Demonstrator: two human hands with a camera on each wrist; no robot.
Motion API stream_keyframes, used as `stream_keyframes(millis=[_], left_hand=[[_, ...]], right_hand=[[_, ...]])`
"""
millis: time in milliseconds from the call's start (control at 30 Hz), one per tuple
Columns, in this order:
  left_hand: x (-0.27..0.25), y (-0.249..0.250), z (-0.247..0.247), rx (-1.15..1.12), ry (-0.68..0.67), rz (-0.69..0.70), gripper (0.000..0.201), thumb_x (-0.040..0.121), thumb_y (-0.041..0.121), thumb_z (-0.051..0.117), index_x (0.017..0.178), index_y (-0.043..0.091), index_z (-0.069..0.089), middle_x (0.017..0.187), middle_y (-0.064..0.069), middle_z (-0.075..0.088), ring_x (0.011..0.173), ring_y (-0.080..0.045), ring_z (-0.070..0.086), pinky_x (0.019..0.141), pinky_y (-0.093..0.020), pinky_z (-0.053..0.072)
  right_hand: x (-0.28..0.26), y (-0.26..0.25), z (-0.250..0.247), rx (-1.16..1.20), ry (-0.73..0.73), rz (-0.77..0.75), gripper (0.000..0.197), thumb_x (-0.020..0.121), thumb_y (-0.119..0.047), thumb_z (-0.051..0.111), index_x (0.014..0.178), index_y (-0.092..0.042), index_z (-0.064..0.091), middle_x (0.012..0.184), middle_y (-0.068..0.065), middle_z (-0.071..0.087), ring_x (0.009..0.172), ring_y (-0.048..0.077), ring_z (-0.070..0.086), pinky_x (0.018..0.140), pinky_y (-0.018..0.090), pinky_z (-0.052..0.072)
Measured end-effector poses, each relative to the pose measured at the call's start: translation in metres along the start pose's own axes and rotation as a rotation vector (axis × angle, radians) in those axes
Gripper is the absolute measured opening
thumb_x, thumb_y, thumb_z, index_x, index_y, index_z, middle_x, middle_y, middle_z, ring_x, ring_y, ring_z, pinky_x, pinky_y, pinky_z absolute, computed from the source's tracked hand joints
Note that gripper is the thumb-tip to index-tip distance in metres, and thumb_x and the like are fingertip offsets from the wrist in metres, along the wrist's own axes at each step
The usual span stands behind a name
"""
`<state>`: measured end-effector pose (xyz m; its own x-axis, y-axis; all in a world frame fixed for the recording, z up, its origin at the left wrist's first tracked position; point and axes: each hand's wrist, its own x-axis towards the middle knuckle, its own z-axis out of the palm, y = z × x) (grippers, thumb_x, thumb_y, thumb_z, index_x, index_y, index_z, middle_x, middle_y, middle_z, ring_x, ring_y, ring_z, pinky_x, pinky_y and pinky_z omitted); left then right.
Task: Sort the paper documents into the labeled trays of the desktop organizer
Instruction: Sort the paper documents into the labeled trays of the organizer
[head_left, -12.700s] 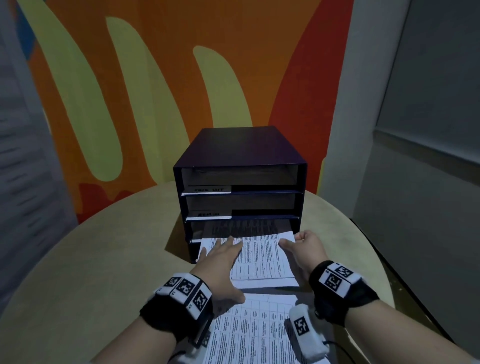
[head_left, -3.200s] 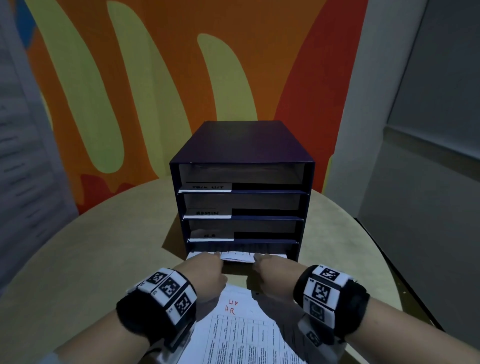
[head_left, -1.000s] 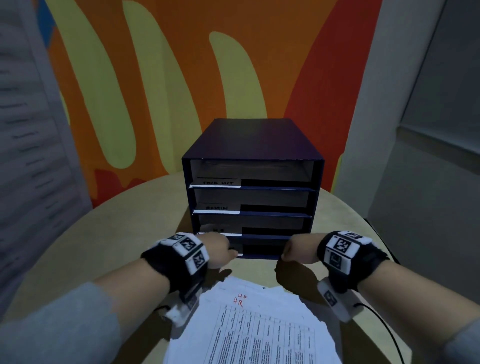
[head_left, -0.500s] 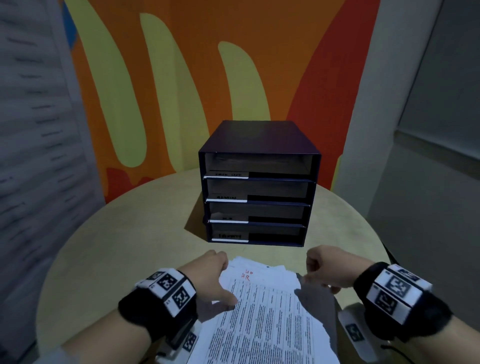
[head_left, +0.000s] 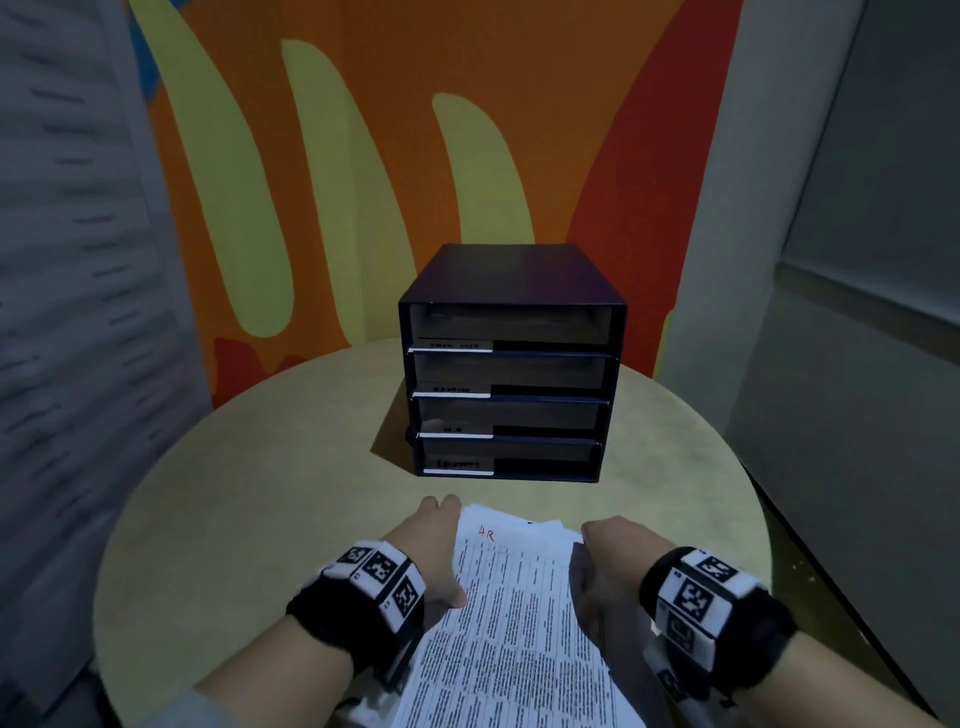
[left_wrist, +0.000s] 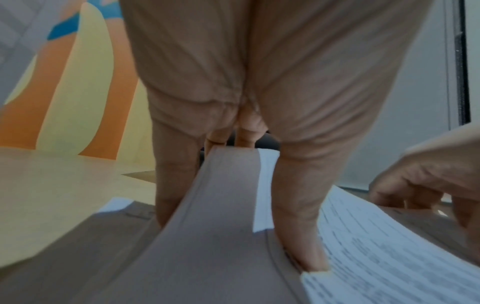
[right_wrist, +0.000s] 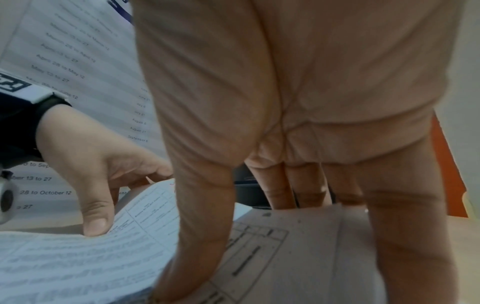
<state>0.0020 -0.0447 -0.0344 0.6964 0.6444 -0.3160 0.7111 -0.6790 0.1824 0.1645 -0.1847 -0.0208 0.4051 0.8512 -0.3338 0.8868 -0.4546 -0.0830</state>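
Nearest the person, a stack of printed papers (head_left: 514, 623) lies on the round table (head_left: 260, 493). The top sheet, marked "HR" in red, is lifted at both side edges. The left hand (head_left: 434, 551) pinches its left edge, thumb on top, fingers underneath. The right hand (head_left: 610, 561) grips the right edge the same way. Beyond the stack, apart from it, stands the dark four-tray organizer (head_left: 511, 364), each tray front carrying a white label strip. Behind it rises an orange and yellow wall (head_left: 415, 130).
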Motion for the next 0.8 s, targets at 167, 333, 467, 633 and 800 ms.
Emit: stream_keyframes(millis=[167,333,467,633,800], left_hand=[[0.002,-0.015,-0.001,-0.131,0.023,0.022,0.038,0.088,0.026,0.064,0.12,0.018,0.044,0.12,-0.002,0.053,0.107,-0.021,0.055,0.084,-0.03,0.046],[0.002,-0.031,-0.005,-0.306,0.056,0.019,0.011,0.096,0.021,0.044,0.085,0.019,0.045,0.091,-0.001,0.057,0.083,-0.019,0.056,0.069,-0.028,0.042],[-0.001,-0.043,-0.015,-0.457,0.089,0.039,0.014,0.095,0.022,0.051,0.082,0.019,0.049,0.086,-0.002,0.061,0.076,-0.016,0.059,0.064,-0.026,0.042],[-0.003,-0.057,-0.021,-0.782,0.278,0.08,0.013,0.093,0.02,0.06,0.092,0.007,0.059,0.087,-0.013,0.069,0.079,-0.029,0.068,0.069,-0.038,0.055],[-0.007,-0.051,-0.023,-1.114,0.34,0.098,0.023,0.097,0.015,0.057,0.106,-0.005,0.055,0.097,-0.016,0.072,0.095,-0.038,0.068,0.087,-0.057,0.051]], right_hand=[[0.001,0.002,0.005,-0.012,0.046,0.007,0.04,0.074,-0.036,0.076,0.085,-0.018,0.042,0.085,-0.001,0.055,0.074,0.019,0.054,0.06,0.026,0.041],[0.007,0.01,0.011,0.054,0.08,0.043,0.058,0.068,-0.042,0.08,0.098,-0.02,0.035,0.083,-0.003,0.047,0.079,0.023,0.051,0.067,0.031,0.044],[0.008,0.019,0.011,0.248,0.144,0.067,0.042,0.075,-0.04,0.076,0.098,-0.022,0.046,0.096,-0.005,0.054,0.087,0.016,0.053,0.068,0.026,0.042],[0.004,0.025,0.011,0.65,0.466,0.003,0.024,0.084,-0.026,0.071,0.103,-0.016,0.059,0.106,-0.007,0.059,0.098,0.016,0.06,0.078,0.027,0.047],[0.001,0.021,0.003,1.297,0.457,-0.052,0.017,0.088,-0.001,0.065,0.1,-0.011,0.058,0.091,0.005,0.074,0.082,0.02,0.071,0.061,0.027,0.05]])
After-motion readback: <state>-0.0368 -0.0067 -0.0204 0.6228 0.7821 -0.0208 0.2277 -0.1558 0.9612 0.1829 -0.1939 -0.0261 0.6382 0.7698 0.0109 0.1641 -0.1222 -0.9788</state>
